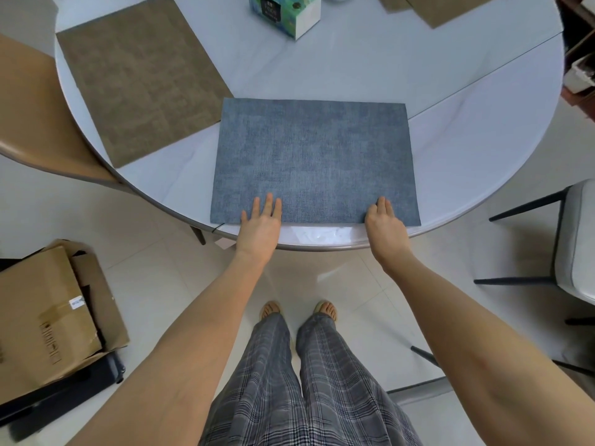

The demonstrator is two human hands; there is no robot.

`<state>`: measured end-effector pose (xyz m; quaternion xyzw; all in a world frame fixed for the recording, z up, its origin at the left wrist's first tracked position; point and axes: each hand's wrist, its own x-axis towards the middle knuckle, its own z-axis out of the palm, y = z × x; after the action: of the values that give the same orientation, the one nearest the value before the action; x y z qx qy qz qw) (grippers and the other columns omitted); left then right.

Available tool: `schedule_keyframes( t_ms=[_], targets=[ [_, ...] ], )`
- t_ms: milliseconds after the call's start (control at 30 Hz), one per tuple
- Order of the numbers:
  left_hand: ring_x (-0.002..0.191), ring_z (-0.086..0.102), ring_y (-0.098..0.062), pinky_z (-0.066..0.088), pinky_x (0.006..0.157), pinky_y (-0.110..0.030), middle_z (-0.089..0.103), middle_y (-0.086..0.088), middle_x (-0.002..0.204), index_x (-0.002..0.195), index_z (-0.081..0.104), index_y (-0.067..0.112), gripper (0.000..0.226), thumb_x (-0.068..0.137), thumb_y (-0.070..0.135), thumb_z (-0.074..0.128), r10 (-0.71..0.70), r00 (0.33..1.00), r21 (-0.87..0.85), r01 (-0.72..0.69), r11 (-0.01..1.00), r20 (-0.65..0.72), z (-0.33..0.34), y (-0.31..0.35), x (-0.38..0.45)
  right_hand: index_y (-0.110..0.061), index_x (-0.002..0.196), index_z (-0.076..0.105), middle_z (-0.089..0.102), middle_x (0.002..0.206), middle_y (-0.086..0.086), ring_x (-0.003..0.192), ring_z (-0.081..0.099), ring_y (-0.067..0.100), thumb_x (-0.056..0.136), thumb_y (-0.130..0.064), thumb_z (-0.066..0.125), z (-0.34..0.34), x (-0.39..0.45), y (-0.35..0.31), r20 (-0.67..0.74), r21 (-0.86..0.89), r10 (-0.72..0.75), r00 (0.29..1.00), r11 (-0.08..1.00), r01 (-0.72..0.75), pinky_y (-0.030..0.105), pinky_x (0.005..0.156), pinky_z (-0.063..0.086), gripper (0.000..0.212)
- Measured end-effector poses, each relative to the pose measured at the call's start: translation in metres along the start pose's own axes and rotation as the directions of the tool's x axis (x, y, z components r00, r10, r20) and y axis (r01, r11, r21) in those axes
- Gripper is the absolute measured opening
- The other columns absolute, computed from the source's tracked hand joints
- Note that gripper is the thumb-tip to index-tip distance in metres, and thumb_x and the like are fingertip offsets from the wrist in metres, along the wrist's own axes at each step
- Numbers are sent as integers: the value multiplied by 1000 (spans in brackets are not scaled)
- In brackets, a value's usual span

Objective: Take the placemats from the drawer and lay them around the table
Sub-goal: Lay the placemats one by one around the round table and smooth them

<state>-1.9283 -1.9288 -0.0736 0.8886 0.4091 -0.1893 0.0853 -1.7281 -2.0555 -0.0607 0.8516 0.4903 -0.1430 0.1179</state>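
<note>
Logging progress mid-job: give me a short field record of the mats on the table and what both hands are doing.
blue placemat: flat on the white round table, near edge
left hand: open, fingers flat on the mat's near left edge
right hand: open, fingers resting on the mat's near right edge
brown placemat: flat, to the left, its corner at the blue mat's far left corner
further brown mats: top right, partly out of frame
tissue box: far middle of table

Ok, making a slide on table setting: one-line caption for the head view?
Both hands press a blue placemat flat at the round table's near edge.
</note>
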Motion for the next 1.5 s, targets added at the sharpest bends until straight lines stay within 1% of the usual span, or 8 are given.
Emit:
schedule_keyframes(
  t_ms=[567, 667, 733, 800, 900, 1000, 1233, 1500],
  targets=[
    [147, 7, -36, 22, 115, -52, -1, -13, 161, 153, 3, 9, 69, 95, -4, 40, 7, 1000, 9, -7, 1000, 5, -4, 5, -7, 6, 126, 43, 27, 150, 26, 141, 28, 35, 83, 16, 53, 1, -4, 3, -50, 152, 21, 999, 988, -13, 39, 103, 42, 45],
    [140, 30, -35, 42, 98, -48, 26, -13, 155, 147, 28, 9, 53, 97, 22, 39, 4, 1000, 10, -4, 1000, 11, -18, 4, -6, 7, 127, 42, 28, 151, 24, 142, 26, 35, 89, 10, 42, 0, -8, 2, -62, 339, 86, 994, 939, -60, 42, 116, 27, 38],
    [110, 59, -34, 50, 76, -40, 61, -12, 123, 119, 57, 13, 35, 93, 29, 41, 14, 987, -97, -30, 995, -158, -30, -2, 1, 3, 122, 47, 36, 147, 21, 141, 29, 33, 88, 1, 41, 0, -6, 1, -172, 392, 115, 978, 919, -39, 44, 120, 16, 34],
    [102, 63, -32, 49, 80, -40, 68, -10, 111, 115, 62, 15, 31, 94, 26, 43, 61, 934, -200, -139, 970, -353, -34, -7, 20, 0, 128, 45, 31, 152, 17, 145, 22, 29, 90, -5, 42, -4, 7, -8, -281, 414, 122, 952, 910, 5, 39, 122, 8, 38],
    [142, 29, -29, 22, 116, -46, 39, -10, 151, 146, 36, 12, 48, 101, 27, 38, 88, 918, -248, -196, 949, -387, -28, 0, 56, -4, 146, 29, 15, 159, 15, 149, 8, 26, 98, -21, 39, -8, 43, -40, -275, 424, 25, 961, 900, 98, 37, 122, 2, 52],
    [149, 4, -27, 2, 120, -49, 9, -8, 161, 154, 13, 16, 59, 102, 42, 25, 11, 958, -169, -62, 984, -288, -2, 13, 74, -14, 153, 8, -2, 161, 10, 149, -4, 23, 102, -37, 27, 10, 69, -71, -197, 304, -87, 977, 942, 145, 38, 121, -4, 59],
    [148, 10, -30, 7, 119, -51, 13, -7, 160, 154, 15, 18, 65, 98, 51, 19, 3, 938, -92, -37, 995, -347, 13, 13, 76, -21, 154, 8, 6, 162, 5, 149, 4, 22, 98, -53, 18, 32, 70, -40, -259, 146, -183, 948, 963, 225, 37, 121, 0, 65],
    [143, 18, -37, 8, 115, -56, 20, -14, 157, 150, 23, 13, 66, 98, 53, 28, -20, 977, -19, 16, 1000, -213, -15, 22, 78, -18, 153, 1, 0, 162, 3, 149, -2, 19, 101, -47, 18, 41, 29, 76, -156, 244, 106, 982, 968, -66, 36, 122, -2, 63]
  ],
)
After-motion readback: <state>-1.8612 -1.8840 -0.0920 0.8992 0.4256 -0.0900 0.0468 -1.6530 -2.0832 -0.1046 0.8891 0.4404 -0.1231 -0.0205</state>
